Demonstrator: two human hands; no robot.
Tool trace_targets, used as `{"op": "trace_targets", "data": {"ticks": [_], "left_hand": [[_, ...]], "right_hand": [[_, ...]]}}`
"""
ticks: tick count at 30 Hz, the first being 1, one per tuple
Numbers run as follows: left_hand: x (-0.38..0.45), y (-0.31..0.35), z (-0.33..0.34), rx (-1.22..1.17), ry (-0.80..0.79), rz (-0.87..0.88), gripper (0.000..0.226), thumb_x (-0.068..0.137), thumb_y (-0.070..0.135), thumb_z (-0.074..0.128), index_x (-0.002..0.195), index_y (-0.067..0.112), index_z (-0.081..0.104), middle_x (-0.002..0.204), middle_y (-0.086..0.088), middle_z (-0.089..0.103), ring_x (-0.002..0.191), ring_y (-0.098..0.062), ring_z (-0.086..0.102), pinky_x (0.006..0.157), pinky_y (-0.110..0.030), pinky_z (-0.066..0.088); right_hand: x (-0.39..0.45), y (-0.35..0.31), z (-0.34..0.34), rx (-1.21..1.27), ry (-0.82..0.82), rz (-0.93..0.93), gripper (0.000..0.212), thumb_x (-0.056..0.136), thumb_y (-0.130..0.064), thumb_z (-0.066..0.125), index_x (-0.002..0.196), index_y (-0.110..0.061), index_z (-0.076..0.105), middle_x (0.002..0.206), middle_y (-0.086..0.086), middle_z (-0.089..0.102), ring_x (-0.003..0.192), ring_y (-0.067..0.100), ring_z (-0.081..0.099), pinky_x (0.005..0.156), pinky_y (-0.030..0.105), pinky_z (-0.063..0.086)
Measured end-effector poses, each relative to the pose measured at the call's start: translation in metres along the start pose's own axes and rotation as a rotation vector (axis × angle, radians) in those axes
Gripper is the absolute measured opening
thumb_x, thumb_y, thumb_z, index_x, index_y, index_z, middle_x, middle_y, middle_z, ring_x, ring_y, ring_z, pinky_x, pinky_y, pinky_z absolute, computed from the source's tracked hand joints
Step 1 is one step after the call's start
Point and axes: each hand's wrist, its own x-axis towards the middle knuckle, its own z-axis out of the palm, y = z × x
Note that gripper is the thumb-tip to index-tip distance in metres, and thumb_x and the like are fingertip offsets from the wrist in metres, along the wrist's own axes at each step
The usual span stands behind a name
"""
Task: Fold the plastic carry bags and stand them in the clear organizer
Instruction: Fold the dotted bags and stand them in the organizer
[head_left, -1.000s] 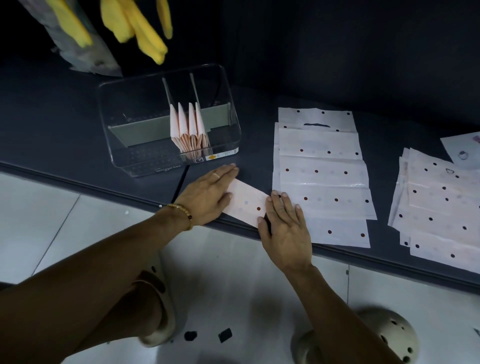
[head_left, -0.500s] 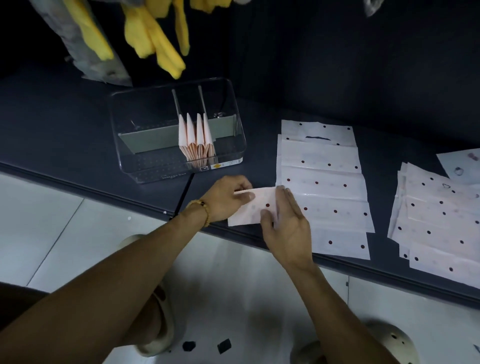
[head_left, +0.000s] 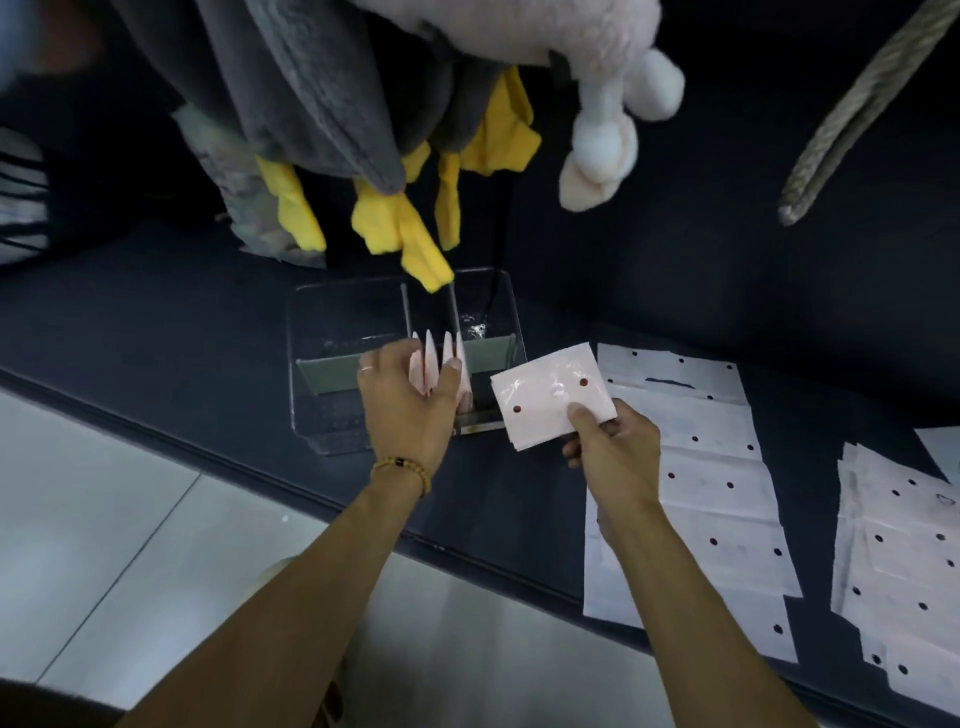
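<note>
Head view looks down on a dark desk (head_left: 156, 332) with a clear organizer (head_left: 332, 332) standing on it. Folded bags (head_left: 430, 353) stand upright in the organizer's middle slot, between two dividers. The left hand (head_left: 408, 402) reaches into that slot; its thumb and fingers spread around the standing bags, touching them, and the hand hides their lower parts. Whether it grips them or only parts them cannot be told. A ring sits on one finger and a bead bracelet (head_left: 402, 470) on the wrist.

The right hand (head_left: 613, 441) pinches a folded bag (head_left: 550, 397) by its lower right corner, thumb on top, fingers curled beneath. This bag is white with dark red dots, held flat and lifted just right of the organizer, its left edge overlapping the organizer's front right corner in view.

Flat bags (head_left: 711, 478) lie in an overlapping row on the desk to the right, and a second stack (head_left: 904, 587) lies farther right. Plush toys (head_left: 363, 104) with yellow parts hang above the organizer.
</note>
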Motion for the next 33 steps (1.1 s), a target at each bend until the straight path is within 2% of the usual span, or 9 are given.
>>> {"op": "trace_targets", "data": {"ticks": [4,8,11,15,19,24,27,31,33], "left_hand": [[0.007,-0.01,0.015,0.142,-0.14,-0.027,0.068,0.069,0.037,0.079,0.125,0.014,0.048,0.12,-0.003,0.042,0.102,-0.014,0.047,0.085,-0.029,0.045],[0.015,-0.019,0.007,0.194,-0.023,-0.091,0.039,0.076,0.014,0.067,0.114,0.014,0.056,0.11,-0.005,0.052,0.088,-0.02,0.054,0.07,-0.028,0.042],[0.021,-0.031,-0.008,0.193,0.005,-0.124,0.032,0.076,0.009,0.066,0.108,0.012,0.062,0.101,-0.007,0.06,0.086,-0.02,0.055,0.071,-0.027,0.041],[0.023,-0.035,-0.017,0.127,0.0,-0.139,0.031,0.074,0.009,0.069,0.104,0.016,0.065,0.098,-0.003,0.062,0.085,-0.015,0.058,0.076,-0.028,0.049],[0.018,-0.031,-0.02,0.061,-0.04,-0.081,0.033,0.073,0.011,0.072,0.098,0.027,0.059,0.097,-0.001,0.06,0.08,-0.008,0.059,0.074,-0.025,0.052],[0.011,-0.033,-0.026,0.015,-0.093,-0.03,0.025,0.081,0.018,0.067,0.104,0.025,0.062,0.101,0.003,0.059,0.081,-0.005,0.061,0.074,-0.013,0.051],[0.008,-0.035,-0.026,0.048,-0.127,-0.004,0.029,0.086,0.018,0.063,0.114,0.02,0.064,0.103,-0.003,0.062,0.078,-0.006,0.061,0.071,0.002,0.04],[0.008,-0.03,-0.025,0.029,-0.185,-0.007,0.032,0.089,0.018,0.06,0.121,0.022,0.061,0.106,-0.002,0.058,0.083,-0.01,0.062,0.08,-0.021,0.053],[0.006,-0.028,-0.027,-0.002,-0.202,-0.04,0.032,0.09,0.019,0.06,0.122,0.021,0.061,0.11,-0.001,0.059,0.087,-0.005,0.062,0.079,-0.014,0.05]], "right_hand": [[0.012,-0.007,0.015,0.152,0.057,0.073,0.01,0.091,-0.016,0.059,0.096,-0.021,0.065,0.077,-0.001,0.068,0.051,0.004,0.057,0.047,0.017,0.046],[0.02,-0.009,0.037,0.147,-0.067,0.085,0.011,0.092,-0.014,0.056,0.1,-0.019,0.063,0.081,0.0,0.072,0.054,0.01,0.065,0.049,0.022,0.049],[0.026,-0.01,0.057,0.027,-0.142,0.052,0.011,0.092,-0.012,0.055,0.1,-0.013,0.062,0.083,0.003,0.072,0.058,0.012,0.068,0.05,0.02,0.051],[0.026,-0.009,0.078,-0.477,0.018,-0.272,0.017,0.095,-0.017,0.054,0.106,-0.006,0.06,0.105,0.012,0.07,0.081,0.022,0.068,0.045,0.008,0.042],[0.012,-0.009,0.098,-0.606,-0.168,-0.505,0.016,0.095,-0.021,0.054,0.107,-0.013,0.06,0.087,0.008,0.068,0.075,0.022,0.065,0.062,0.034,0.057],[0.019,-0.006,0.105,-0.79,-0.333,-0.412,0.018,0.095,-0.028,0.051,0.099,-0.015,0.062,0.084,0.002,0.065,0.079,0.024,0.062,0.068,0.039,0.054],[0.015,-0.004,0.104,-0.595,-0.287,-0.389,0.017,0.092,-0.034,0.055,0.102,-0.022,0.063,0.083,-0.01,0.066,0.077,0.011,0.063,0.067,0.031,0.055],[0.012,-0.001,0.104,-0.589,-0.386,-0.384,0.018,0.095,-0.033,0.05,0.099,-0.022,0.064,0.084,-0.01,0.065,0.078,0.012,0.061,0.067,0.032,0.052],[0.01,0.0,0.099,-0.559,-0.453,-0.346,0.016,0.095,-0.031,0.052,0.103,-0.025,0.065,0.091,-0.01,0.068,0.083,0.009,0.062,0.072,0.03,0.053]]}}
